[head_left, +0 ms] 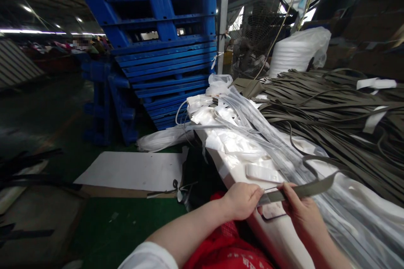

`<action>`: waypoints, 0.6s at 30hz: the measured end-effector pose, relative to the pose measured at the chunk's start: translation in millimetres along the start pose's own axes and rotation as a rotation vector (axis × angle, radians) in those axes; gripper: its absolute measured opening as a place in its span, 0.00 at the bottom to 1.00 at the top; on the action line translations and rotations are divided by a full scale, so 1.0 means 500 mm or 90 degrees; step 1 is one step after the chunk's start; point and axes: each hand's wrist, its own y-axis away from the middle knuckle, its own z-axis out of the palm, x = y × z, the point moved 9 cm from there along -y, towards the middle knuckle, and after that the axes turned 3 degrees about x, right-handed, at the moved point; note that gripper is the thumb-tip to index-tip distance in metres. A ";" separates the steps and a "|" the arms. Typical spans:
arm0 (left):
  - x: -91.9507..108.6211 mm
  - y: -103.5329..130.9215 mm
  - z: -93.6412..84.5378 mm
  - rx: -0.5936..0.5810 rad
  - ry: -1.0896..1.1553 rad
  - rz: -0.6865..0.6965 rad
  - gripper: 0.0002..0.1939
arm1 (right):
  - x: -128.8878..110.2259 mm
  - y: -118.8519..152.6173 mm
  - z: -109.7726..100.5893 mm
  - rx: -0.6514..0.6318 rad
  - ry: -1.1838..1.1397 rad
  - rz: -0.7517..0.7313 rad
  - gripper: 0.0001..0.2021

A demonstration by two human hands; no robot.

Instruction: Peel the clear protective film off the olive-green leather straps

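Note:
A flat olive-grey strap [320, 186] runs between my two hands above a white work surface [274, 241]. My left hand [243, 199] is closed on its end, thumb and fingers pinched together. A short way along, my right hand [301, 210] grips the same strap between thumb and fingers. From there the strap curves back to the right over clear plastic film [268, 134]. Just under the stretched part lies a pale piece with a dark edge [274, 211], too partly hidden to name. A folded white strip [261, 172] lies beyond my hands.
A large heap of olive straps [322, 105] covers the right side. Blue plastic pallets [167, 63] are stacked ahead, beside a metal post [223, 21] and a large fan [252, 46]. A white roll in plastic [292, 56] stands behind. White board [132, 171] lies at left.

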 end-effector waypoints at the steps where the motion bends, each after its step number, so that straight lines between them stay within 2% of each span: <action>1: 0.016 -0.006 -0.004 0.016 -0.033 0.024 0.28 | -0.003 0.004 0.004 0.006 0.030 -0.016 0.25; 4: 0.053 -0.019 -0.007 0.060 -0.086 0.084 0.27 | -0.007 0.011 0.014 0.004 0.039 -0.030 0.25; 7: 0.041 -0.021 -0.001 0.079 -0.107 0.065 0.26 | -0.031 -0.001 -0.006 0.007 -0.106 -0.036 0.20; 9: 0.014 -0.017 0.016 0.030 -0.073 0.022 0.27 | -0.058 -0.019 -0.030 -0.002 -0.253 -0.043 0.19; 11: -0.007 -0.010 0.033 -0.039 0.000 -0.016 0.28 | -0.078 -0.037 -0.054 0.000 -0.331 -0.043 0.22; 14: -0.001 -0.007 0.028 -0.058 0.032 -0.003 0.28 | -0.087 -0.053 -0.076 0.019 -0.307 -0.042 0.23; 18: 0.048 -0.029 0.010 -0.027 -0.037 0.052 0.27 | -0.085 -0.044 -0.066 0.030 -0.249 -0.076 0.24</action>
